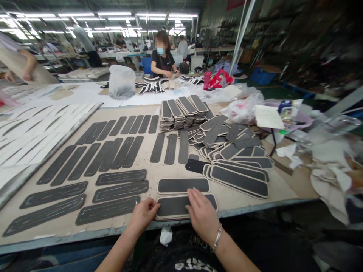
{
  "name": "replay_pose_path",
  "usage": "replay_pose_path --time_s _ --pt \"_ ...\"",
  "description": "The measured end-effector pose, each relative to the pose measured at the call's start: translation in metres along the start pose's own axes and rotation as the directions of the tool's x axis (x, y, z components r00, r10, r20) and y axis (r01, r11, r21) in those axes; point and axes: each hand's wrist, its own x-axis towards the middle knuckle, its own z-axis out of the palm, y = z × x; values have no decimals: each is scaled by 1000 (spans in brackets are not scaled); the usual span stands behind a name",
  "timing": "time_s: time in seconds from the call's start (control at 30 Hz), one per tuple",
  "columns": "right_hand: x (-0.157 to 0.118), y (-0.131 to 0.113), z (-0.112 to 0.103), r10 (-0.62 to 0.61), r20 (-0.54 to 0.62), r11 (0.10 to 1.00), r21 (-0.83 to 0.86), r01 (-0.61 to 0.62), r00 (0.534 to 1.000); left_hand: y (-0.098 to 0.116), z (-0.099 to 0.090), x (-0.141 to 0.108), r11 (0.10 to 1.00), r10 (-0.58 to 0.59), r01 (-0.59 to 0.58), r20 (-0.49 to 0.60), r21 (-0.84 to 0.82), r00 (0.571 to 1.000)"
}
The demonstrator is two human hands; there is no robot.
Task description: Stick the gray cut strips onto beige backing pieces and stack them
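Near the table's front edge lies a dark, pale-bordered panel (173,207), on top of a low stack. My left hand (145,212) pinches its left end between thumb and fingertips. Across its right half lies my right hand (202,211), fingers stretched and pressed flat on the surface, a bracelet at the wrist. Just beyond is another bordered panel (183,185), touched by neither hand. Dark strips with shiny streaks (120,190) are laid out in rows to the left. A fanned pile of bordered panels (239,179) sits to the right.
Neat stacks of panels (184,107) stand at the table's back, beside a loose heap (227,139). White sheets (36,128) cover the left side. Plastic bags (245,104) and a purple basket (304,119) are at the right. A masked person (163,60) works across the table.
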Motion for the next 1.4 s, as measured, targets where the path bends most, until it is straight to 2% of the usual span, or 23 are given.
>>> replay_pose_path --time_s 0.1,0.17,0.23,0.43,0.53,0.63,0.73,0.8,0.87,0.93,0.97,1.0,1.1,1.2,1.3,1.4 --pt "2 -23 10 -215 141 972 124 198 966 -3 2 2 1000 8 -9 28 7 1000" --pt "0 -28 17 -255 199 962 153 227 946 -5 3 3 1000 16 -16 38 5 999" --pt "-5 -23 21 -215 212 974 122 193 953 -6 3 3 1000 28 -28 36 10 999" --pt "-30 29 10 -58 145 995 -72 69 988 1 1 -1 1000 11 -11 -8 9 1000" --pt "-41 44 10 -27 102 988 -150 42 994 3 4 -5 1000 3 -4 -58 -21 998" --pt "-45 48 19 -31 50 984 -176 39 998 -1 5 -12 998 4 -13 -149 -59 989" --pt "-47 48 28 -60 17 982 -177 62 998 0 3 -27 998 6 -22 -287 -54 958" --pt "-47 50 31 -81 6 980 -181 81 997 11 5 -40 990 135 -139 -362 15 922" --pt "-48 51 33 -94 1 977 -190 92 996 32 11 -51 915 404 -380 -316 137 858" --pt "-49 54 35 -108 -6 974 -199 105 994 55 22 -57 767 636 -601 -148 224 757" --pt "-50 55 36 -117 -11 973 -201 113 993 65 28 -58 715 686 -654 -68 248 724" --pt "-50 57 37 -128 -15 972 -202 122 992 73 34 -57 688 702 -674 -8 270 713" --pt "-50 60 41 -142 -17 971 -194 136 990 74 45 -47 706 637 -616 65 350 768" --pt "-49 59 40 -119 4 978 -175 118 993 50 44 -38 718 576 -551 80 425 813" --pt "-47 56 32 -81 22 987 -137 84 996 26 38 -35 701 564 -524 74 484 822" --pt "-47 57 21 -25 38 999 -22 26 999 16 37 -32 655 589 -524 67 544 806"
